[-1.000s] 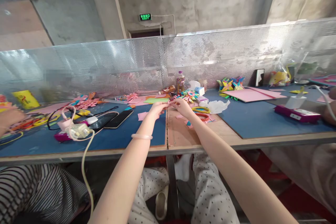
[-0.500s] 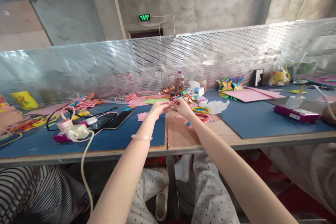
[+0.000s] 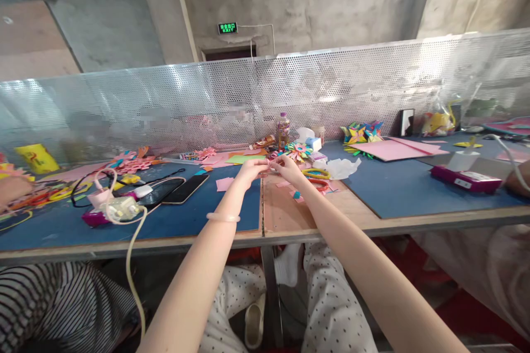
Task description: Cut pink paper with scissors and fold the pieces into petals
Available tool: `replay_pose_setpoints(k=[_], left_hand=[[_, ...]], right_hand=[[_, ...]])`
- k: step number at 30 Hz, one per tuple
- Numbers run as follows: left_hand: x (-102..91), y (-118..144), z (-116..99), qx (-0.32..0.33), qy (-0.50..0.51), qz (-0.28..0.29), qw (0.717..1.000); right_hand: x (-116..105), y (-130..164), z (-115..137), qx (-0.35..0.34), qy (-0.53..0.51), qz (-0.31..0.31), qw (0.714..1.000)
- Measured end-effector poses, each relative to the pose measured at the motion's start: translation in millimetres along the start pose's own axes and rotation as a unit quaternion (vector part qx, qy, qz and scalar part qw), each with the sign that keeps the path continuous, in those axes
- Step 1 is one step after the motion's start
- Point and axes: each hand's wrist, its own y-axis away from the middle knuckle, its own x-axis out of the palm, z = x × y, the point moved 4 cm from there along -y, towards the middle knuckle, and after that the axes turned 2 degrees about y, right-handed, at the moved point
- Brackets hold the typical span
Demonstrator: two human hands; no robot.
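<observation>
My left hand (image 3: 252,170) and my right hand (image 3: 286,169) meet over the middle of the table, fingertips pinched together. Whatever lies between the fingers is too small and covered to make out. To the right of my right hand are yellow-handled scissors (image 3: 316,173) and an orange-red handle or loop (image 3: 318,183), with paper scraps around them. A multicoloured paper flower (image 3: 298,150) lies just behind my right hand. Beyond my left hand is a green paper sheet (image 3: 240,159), and pink paper (image 3: 224,183) rests beside my left wrist.
A bottle (image 3: 283,130) stands at the back near a perforated metal screen (image 3: 199,99). Left are a black phone (image 3: 185,190), a cabled power strip (image 3: 118,208) and another person's hand (image 3: 14,190). Crumpled white paper (image 3: 343,168), pink sheets (image 3: 385,150) and a purple box (image 3: 465,180) are at right.
My two hands stay together in nearly the same place, with only slight finger movement. The view has shifted a little.
</observation>
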Motion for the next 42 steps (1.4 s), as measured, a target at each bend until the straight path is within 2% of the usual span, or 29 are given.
replay_pose_setpoints(k=[5, 14, 21, 28, 34, 42], left_hand=[[-0.4, -0.5, 0.3, 0.003, -0.004, 0.004, 1.0], [0.0, 0.8, -0.6, -0.001, -0.028, 0.005, 1.0], [-1.0, -0.8, 1.6, 0.004, -0.044, -0.015, 0.999], [0.7, -0.8, 0.4, 0.021, -0.028, -0.017, 0.999], [0.7, -1.1, -0.1, 0.025, -0.009, -0.015, 1.0], [1.5, -1.2, -0.9, 0.041, -0.014, -0.002, 0.999]], right_hand=[[0.0, -0.5, -0.4, 0.024, -0.03, 0.004, 0.999], [-1.1, -0.5, 1.4, 0.001, -0.028, -0.003, 1.0], [1.5, -0.7, -0.2, 0.011, -0.026, -0.008, 1.0], [1.2, 0.2, -0.6, 0.011, -0.07, -0.026, 0.997], [0.7, 1.4, 4.3, 0.022, -0.026, 0.016, 0.999], [-1.7, 0.3, 3.7, 0.017, -0.017, 0.02, 1.0]])
